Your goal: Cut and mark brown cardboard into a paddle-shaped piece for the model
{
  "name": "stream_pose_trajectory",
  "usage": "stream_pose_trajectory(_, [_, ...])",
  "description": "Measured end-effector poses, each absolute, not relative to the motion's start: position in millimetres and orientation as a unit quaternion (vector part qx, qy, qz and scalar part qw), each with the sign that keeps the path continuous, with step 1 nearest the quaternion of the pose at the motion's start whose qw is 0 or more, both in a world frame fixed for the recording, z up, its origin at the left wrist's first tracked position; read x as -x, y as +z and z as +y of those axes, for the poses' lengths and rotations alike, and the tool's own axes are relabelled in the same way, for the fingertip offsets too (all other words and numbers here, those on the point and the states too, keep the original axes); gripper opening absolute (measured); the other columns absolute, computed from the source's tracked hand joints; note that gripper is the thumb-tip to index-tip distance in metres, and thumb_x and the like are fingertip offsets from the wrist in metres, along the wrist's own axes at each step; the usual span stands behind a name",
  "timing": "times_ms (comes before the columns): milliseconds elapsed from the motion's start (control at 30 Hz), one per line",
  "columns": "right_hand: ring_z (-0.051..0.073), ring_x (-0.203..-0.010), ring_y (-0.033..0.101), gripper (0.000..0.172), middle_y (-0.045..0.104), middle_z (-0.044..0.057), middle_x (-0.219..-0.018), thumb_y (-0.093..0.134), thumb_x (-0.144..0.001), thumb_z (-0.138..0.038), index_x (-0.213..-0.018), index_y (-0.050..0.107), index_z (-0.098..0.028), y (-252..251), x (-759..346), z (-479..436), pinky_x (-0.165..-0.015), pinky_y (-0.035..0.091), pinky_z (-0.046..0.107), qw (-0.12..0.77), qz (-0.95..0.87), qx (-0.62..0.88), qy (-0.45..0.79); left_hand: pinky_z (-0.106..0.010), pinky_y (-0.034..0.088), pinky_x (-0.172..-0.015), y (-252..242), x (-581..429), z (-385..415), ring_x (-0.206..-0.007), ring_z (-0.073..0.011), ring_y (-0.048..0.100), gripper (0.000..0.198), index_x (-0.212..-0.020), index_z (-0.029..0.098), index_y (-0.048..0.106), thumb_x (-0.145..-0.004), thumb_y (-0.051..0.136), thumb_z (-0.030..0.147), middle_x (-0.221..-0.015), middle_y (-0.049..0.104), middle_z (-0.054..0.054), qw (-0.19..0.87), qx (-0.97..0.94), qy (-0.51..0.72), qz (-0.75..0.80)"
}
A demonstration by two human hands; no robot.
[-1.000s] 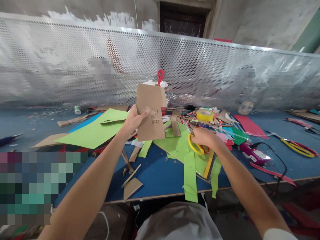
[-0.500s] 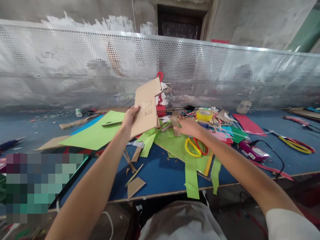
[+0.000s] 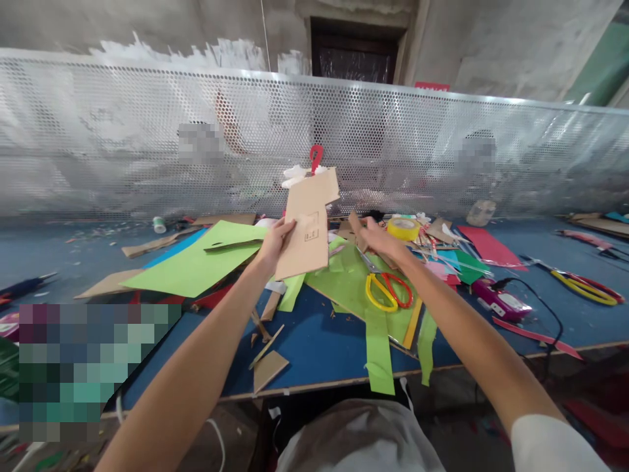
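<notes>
Blue table (image 3: 314, 341), littered with scraps. My left hand (image 3: 273, 244) pinches a cardboard (image 3: 309, 229) upright over the far middle. My right hand (image 3: 381, 239) curls at a strip (image 3: 354, 224) just right of it, grip unclear. I judge I'm gathering pieces; lifting the strip needs a firm pinch.

Single head-mounted cam, so you're looking forward and down from the wearer's eye level, pretty close over the blue worktop (image 3: 314, 347). Both arms come in from the bottom edge, and the perforated metal screen (image 3: 122, 144) closes off the far side.
</notes>
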State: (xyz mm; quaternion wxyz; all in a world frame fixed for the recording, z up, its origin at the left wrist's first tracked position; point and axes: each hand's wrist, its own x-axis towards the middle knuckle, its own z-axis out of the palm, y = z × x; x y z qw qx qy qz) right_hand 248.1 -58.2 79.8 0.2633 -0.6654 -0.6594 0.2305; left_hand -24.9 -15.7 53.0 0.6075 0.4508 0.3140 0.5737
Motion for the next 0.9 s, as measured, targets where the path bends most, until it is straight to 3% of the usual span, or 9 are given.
stream_pose_trajectory(100, [0.021, -0.074, 0.069, 0.058, 0.076, 0.01, -0.107, 0.05, -0.098, -0.034, -0.154, 0.044, -0.019, 82.2, -275.8, -65.4, -0.057, 0.049, 0.029, 0.404, -0.623, 0.606, 0.286, -0.034, 0.063, -0.066, 43.3, 12.3, -21.1, -0.074, -0.0233, 0.076, 0.03, -0.108, 0.016, 0.067, -0.084, 0.079, 0.03, -0.093, 0.079, -0.009, 0.593, -0.493, 0.547, 0.326])
stream_pose_trajectory(200, [0.022, -0.078, 0.07, 0.093, 0.075, 0.008, -0.103, 0.059, -0.091, -0.032, -0.172, 0.016, -0.021, 79.2, -291.0, -71.4, -0.055, 0.045, 0.027, 0.505, -0.593, 0.555, 0.292, -0.036, 0.063, -0.075, 30.3, -3.4, -26.6, -0.079, -0.0241, 0.076, 0.043, -0.111, 0.018, 0.066, -0.08, 0.088, 0.038, -0.097, 0.079, -0.009, 0.584, -0.54, 0.507, 0.332])
stream_pose_trajectory(267, [0.023, -0.079, 0.072, 0.104, 0.076, 0.008, -0.099, 0.062, -0.092, -0.036, -0.176, 0.003, -0.022, 76.5, -294.0, -74.5, -0.056, 0.047, 0.028, 0.53, -0.587, 0.538, 0.292, -0.041, 0.063, -0.084, 21.0, -13.4, -28.5, -0.087, -0.0267, 0.077, 0.056, -0.12, 0.02, 0.063, -0.077, 0.092, 0.041, -0.102, 0.079, -0.009, 0.566, -0.565, 0.497, 0.337])
stream_pose_trajectory(400, [0.024, -0.077, 0.072, 0.084, 0.077, 0.008, -0.091, 0.068, -0.092, -0.045, -0.168, 0.042, -0.021, 70.4, -290.6, -76.6, -0.059, 0.05, 0.029, 0.497, -0.633, 0.516, 0.293, -0.049, 0.054, -0.11, 7.9, -21.6, -29.9, -0.124, -0.0358, 0.072, 0.079, -0.145, 0.02, 0.053, -0.079, 0.09, 0.041, -0.129, 0.075, -0.017, 0.451, -0.653, 0.479, 0.376])
stream_pose_trajectory(500, [0.022, -0.074, 0.07, 0.074, 0.076, 0.007, -0.089, 0.07, -0.091, -0.049, -0.158, 0.059, -0.017, 64.2, -285.0, -74.7, -0.06, 0.051, 0.028, 0.475, -0.663, 0.51, 0.273, -0.05, 0.044, -0.119, 9.3, -14.8, -32.7, -0.135, -0.0426, 0.065, 0.073, -0.143, 0.019, 0.059, -0.078, 0.09, 0.036, -0.126, 0.075, -0.018, 0.324, -0.721, 0.445, 0.421])
stream_pose_trajectory(667, [0.019, -0.066, 0.059, 0.069, 0.064, 0.001, -0.071, 0.068, -0.093, -0.05, -0.152, 0.067, -0.014, 54.7, -277.6, -72.5, -0.062, 0.051, 0.03, 0.441, -0.696, 0.521, 0.221, -0.039, 0.051, -0.092, 31.0, 14.9, -28.6, -0.092, -0.0364, 0.075, 0.026, -0.111, 0.025, 0.073, -0.088, 0.08, 0.032, -0.068, 0.066, -0.004, 0.28, -0.713, 0.452, 0.457])
stream_pose_trajectory(733, [0.018, -0.063, 0.053, 0.07, 0.055, -0.002, -0.065, 0.068, -0.093, -0.051, -0.151, 0.067, -0.012, 51.7, -275.6, -72.1, -0.062, 0.048, 0.029, 0.441, -0.707, 0.512, 0.21, -0.035, 0.049, -0.087, 38.4, 32.8, -18.6, -0.09, -0.0339, 0.072, 0.008, -0.095, 0.026, 0.073, -0.092, 0.075, 0.033, -0.07, 0.066, -0.005, 0.195, -0.701, 0.477, 0.493])
stream_pose_trajectory(833, [0.014, -0.057, 0.041, 0.067, 0.043, -0.007, -0.061, 0.065, -0.094, -0.05, -0.151, 0.067, -0.013, 47.1, -272.2, -71.1, -0.059, 0.042, 0.027, 0.43, -0.716, 0.513, 0.198, -0.033, 0.047, -0.08, 39.1, 62.3, 2.4, -0.091, -0.0338, 0.071, 0.022, -0.075, 0.025, 0.069, -0.094, 0.072, 0.035, -0.07, 0.068, -0.007, 0.125, -0.66, 0.467, 0.575])
stream_pose_trajectory(900, [0.014, -0.055, 0.037, 0.064, 0.039, -0.008, -0.062, 0.06, -0.098, -0.046, -0.154, 0.063, -0.016, 44.2, -269.3, -70.8, -0.057, 0.04, 0.026, 0.409, -0.726, 0.516, 0.2, -0.031, 0.044, -0.07, 32.7, 78.2, 16.1, -0.079, -0.0307, 0.069, 0.032, -0.063, 0.024, 0.065, -0.091, 0.076, 0.033, -0.059, 0.061, -0.007, 0.192, -0.62, 0.442, 0.62])
